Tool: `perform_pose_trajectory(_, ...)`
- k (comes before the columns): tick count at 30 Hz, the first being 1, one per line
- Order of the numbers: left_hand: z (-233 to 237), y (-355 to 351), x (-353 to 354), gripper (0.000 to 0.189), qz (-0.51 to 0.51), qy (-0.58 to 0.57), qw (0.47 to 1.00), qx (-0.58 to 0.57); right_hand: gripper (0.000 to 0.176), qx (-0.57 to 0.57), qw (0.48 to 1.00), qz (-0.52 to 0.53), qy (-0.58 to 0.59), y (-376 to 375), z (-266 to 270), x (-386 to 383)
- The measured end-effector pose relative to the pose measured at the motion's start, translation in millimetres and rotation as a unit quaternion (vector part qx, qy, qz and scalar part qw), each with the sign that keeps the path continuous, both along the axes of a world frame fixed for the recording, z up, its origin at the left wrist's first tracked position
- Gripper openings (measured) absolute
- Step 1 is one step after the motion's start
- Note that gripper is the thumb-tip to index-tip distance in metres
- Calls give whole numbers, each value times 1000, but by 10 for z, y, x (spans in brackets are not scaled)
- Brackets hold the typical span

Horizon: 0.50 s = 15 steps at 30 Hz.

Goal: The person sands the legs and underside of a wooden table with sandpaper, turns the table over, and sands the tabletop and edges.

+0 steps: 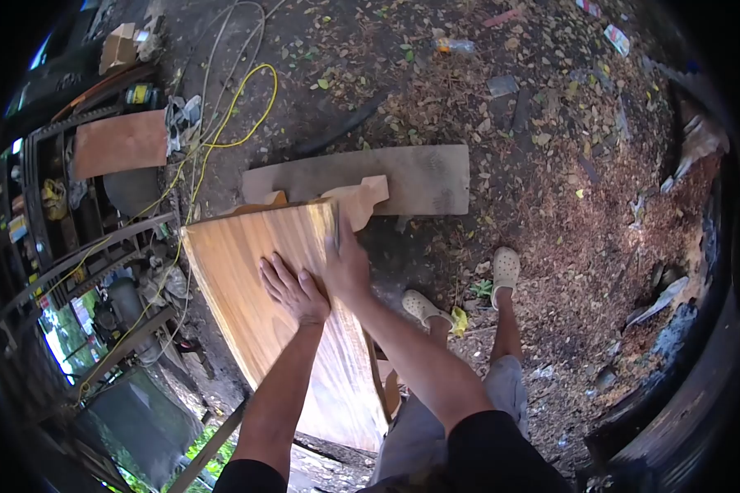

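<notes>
A thick, light-brown wooden slab (255,255) with streaked grain lies in front of me, its pale, rough-looking long edge on the right. My left hand (294,292) rests flat on the slab's top, fingers stretched and slightly apart, holding nothing. At the slab's right edge, close to the far corner, is my right hand (349,267). Motion smears its fingers, and a dark grey patch shows beside them; whether it grips something there cannot be made out. Torn brown paper (362,200) sticks out beyond the slab's far end.
A long brown board (427,177) lies on the leaf-covered ground past the slab. Yellow cable (269,103) loops down the left, near a cluttered metal rack (49,205) bearing a reddish-brown sheet (121,144). My feet in beige clogs (506,267) stand right of the slab. Wood shavings (551,320) cover the ground there.
</notes>
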<state>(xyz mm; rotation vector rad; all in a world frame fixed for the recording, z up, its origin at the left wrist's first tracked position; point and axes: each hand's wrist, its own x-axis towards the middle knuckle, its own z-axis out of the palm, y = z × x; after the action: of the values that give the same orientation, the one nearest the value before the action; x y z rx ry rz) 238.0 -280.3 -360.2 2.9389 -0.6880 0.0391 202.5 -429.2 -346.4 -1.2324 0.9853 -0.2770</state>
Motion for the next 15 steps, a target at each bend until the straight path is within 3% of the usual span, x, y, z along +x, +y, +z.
perform_pose_trajectory(3, 20, 5, -11, 74, 12, 14, 1000, 7, 61, -7, 998, 70, 6, 957, -7, -1114)
perform_pose_trajectory(5, 45, -13, -12, 75, 12, 17, 1000, 3, 61, 55, 992, 99, 52, 1323, 91, -1570)
perform_pose_trajectory(11, -19, 23, -3, 74, 33, 22, 999, 2, 58, 61, 997, 40, 34, 377, 60, -421)
perform_pose_trajectory(13, -9, 3, 3, 75, 34, 20, 999, 9, 58, 49, 999, 22, -2, 279, 78, -336)
perform_pose_trajectory(15, 2, 14, -14, 75, 36, 21, 999, 12, 58, -56, 998, 34, -27, 733, 120, -919)
